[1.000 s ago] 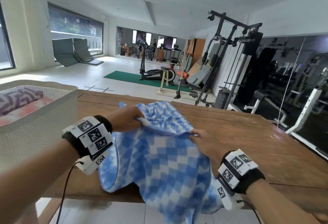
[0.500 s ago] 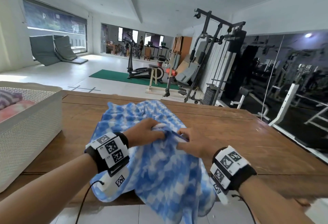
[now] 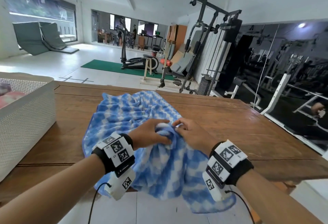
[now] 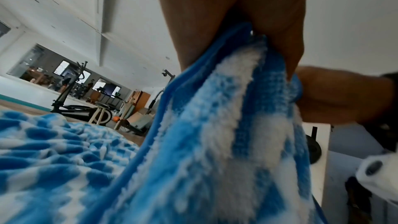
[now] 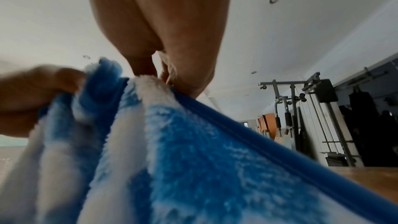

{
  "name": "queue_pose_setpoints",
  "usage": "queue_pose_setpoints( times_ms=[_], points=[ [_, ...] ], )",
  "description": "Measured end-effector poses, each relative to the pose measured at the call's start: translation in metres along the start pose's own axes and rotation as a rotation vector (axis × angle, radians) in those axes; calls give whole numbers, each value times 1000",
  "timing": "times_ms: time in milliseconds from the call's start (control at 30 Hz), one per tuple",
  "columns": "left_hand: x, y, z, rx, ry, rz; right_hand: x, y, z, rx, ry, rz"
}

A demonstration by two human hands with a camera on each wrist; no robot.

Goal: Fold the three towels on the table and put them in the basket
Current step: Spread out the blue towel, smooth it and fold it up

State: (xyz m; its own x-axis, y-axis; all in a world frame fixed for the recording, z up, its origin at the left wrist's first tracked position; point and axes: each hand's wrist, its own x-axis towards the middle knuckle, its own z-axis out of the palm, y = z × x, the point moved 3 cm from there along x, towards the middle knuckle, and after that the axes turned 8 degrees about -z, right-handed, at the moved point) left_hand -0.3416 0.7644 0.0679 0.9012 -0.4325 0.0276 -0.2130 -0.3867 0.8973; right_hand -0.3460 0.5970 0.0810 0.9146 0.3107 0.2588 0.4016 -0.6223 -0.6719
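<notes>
A blue-and-white checked towel (image 3: 134,117) lies rumpled on the wooden table (image 3: 230,126), its near end hanging over the front edge. My left hand (image 3: 156,133) grips a bunched part of the towel (image 4: 215,125) near its middle. Right beside it, my right hand (image 3: 184,131) pinches the towel's blue hem (image 5: 215,113) with thumb and fingers. The two hands almost touch. A white woven basket (image 3: 26,117) stands at the table's left end, with a pink folded towel (image 3: 10,97) and a purple patterned one (image 3: 4,88) inside.
Past the table's far edge are white floor, a green mat (image 3: 113,67), an elliptical trainer (image 3: 134,60) and a weight machine (image 3: 209,46). A mirror wall (image 3: 284,81) runs along the right. Bare wood shows on the table to the right of the towel.
Both hands have come together along the towel's edge and drawn toward me. The towel now lies more bunched in the middle. The view has swung right, so the basket sits further left.
</notes>
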Motion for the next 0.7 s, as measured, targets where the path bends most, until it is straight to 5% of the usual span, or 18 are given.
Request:
queue_pose_setpoints(
  times_ms=[100,200,267,367,467,567,700],
  points=[
    [0,-4,10,-2,133,30,-6,1,0,42,33,-55],
    [-1,2,-3,-112,282,-3,-20,27,-1,-192,-124,-63],
    [-1,8,-20,-209,374,-18,-29,52,0,-323,-214,4],
    [-2,11,-44,-261,540,-47,-34,83,-10,-319,-131,147],
    [-7,7,-47,-185,361,-128,-30,87,-26,-161,78,204],
    [-11,0,-34,292,150,-122,-20,68,-34,103,259,139],
    [-12,-11,-40,343,370,-115,-9,43,-30,197,292,57]
  ],
)
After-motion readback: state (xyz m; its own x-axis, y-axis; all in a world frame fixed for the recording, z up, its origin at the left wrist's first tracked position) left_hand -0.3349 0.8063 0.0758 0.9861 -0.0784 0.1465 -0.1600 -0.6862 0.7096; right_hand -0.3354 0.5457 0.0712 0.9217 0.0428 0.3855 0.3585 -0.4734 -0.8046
